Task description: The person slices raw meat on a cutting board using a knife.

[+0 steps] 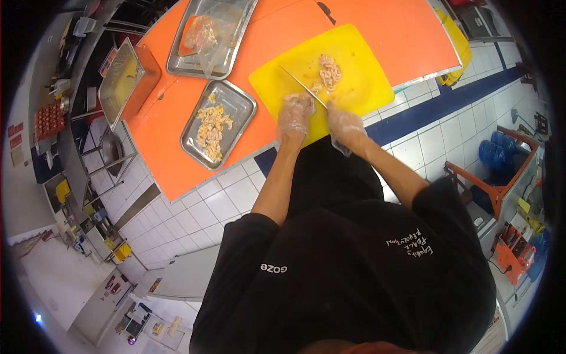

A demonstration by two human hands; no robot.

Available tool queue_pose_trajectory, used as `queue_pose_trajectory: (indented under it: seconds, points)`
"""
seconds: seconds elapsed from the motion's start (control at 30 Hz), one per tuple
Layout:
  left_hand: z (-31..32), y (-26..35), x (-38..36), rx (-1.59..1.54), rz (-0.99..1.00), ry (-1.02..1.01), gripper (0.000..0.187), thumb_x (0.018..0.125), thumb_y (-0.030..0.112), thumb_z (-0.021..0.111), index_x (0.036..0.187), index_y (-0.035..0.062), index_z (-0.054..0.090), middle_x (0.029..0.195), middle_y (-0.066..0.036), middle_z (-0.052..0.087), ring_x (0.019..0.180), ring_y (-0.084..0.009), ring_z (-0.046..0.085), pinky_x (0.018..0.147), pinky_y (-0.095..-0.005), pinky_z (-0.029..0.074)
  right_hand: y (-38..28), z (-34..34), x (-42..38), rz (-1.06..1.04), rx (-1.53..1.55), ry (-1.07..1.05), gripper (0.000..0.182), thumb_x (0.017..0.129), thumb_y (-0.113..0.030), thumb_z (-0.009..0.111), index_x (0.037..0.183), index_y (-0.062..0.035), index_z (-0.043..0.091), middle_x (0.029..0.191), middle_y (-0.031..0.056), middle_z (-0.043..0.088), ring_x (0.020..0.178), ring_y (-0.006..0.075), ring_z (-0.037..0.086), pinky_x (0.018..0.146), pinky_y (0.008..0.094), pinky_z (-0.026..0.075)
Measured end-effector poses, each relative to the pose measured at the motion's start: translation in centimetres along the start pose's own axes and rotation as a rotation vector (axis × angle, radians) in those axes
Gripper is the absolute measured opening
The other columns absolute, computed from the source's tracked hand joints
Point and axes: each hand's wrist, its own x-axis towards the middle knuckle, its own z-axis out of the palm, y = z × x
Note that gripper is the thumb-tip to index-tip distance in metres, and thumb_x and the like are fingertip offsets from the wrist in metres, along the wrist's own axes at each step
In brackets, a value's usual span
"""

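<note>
My right hand (345, 126), in a clear plastic glove, is closed round the handle of a kitchen knife (302, 86). Its long blade slants up and left across the yellow cutting board (359, 59). My left hand (295, 113), gloved the same way, rests on the board's near edge beside the blade, fingers curled; what they hold, if anything, is hidden. A small piece of pale meat (316, 88) lies by the blade, close to the left fingertips. Beyond it is a pile of pale pink meat strips (330, 72).
On the orange table (171, 133), left of the board, a metal tray (243, 118) holds cut pale pieces. Behind it, a larger tray (221, 72) contains a plastic bag (206, 38). A deep metal pan (144, 74) stands at the left edge. White floor tiles border the table.
</note>
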Motion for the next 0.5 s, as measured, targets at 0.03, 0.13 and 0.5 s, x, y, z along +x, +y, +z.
queue_pose_trajectory:
  seconds: [0.03,0.13,0.5]
  points:
    - [-0.1,-0.1,-0.2,-0.001,0.000,-0.011,0.020,0.092,0.013,0.073,0.112,0.0092,0.076,0.105,-0.019,0.075,0.105,-0.0422,0.070,0.093,-0.0509,0.056,-0.6,-0.2,1.5,-0.051,0.032,0.038,0.034,0.115,-0.024,0.040,0.137,-0.0040,0.058,0.106,0.0247,0.080,0.101,0.0466,0.078,0.088,0.0588,0.061]
    - [-0.2,0.0,-0.1,-0.019,0.001,-0.017,0.021,0.091,0.012,0.074,0.111,0.0089,0.076,0.107,-0.018,0.076,0.106,-0.0414,0.070,0.093,-0.0501,0.057,-2.8,-1.6,4.7,-0.093,0.058,0.098,0.033,0.114,-0.023,0.040,0.134,-0.0033,0.058,0.108,0.0250,0.080,0.102,0.0454,0.078,0.089,0.0590,0.060]
    - [-1.4,1.6,0.8,-0.174,-0.490,0.000,0.029,0.090,0.028,0.083,0.107,0.0041,0.084,0.126,-0.017,0.075,0.113,-0.0358,0.072,0.095,-0.0454,0.058,3.3,-0.3,-7.2,0.125,-0.090,-0.154,0.034,0.117,-0.031,0.042,0.136,-0.0050,0.054,0.104,0.0263,0.079,0.103,0.0471,0.077,0.088,0.0597,0.059]
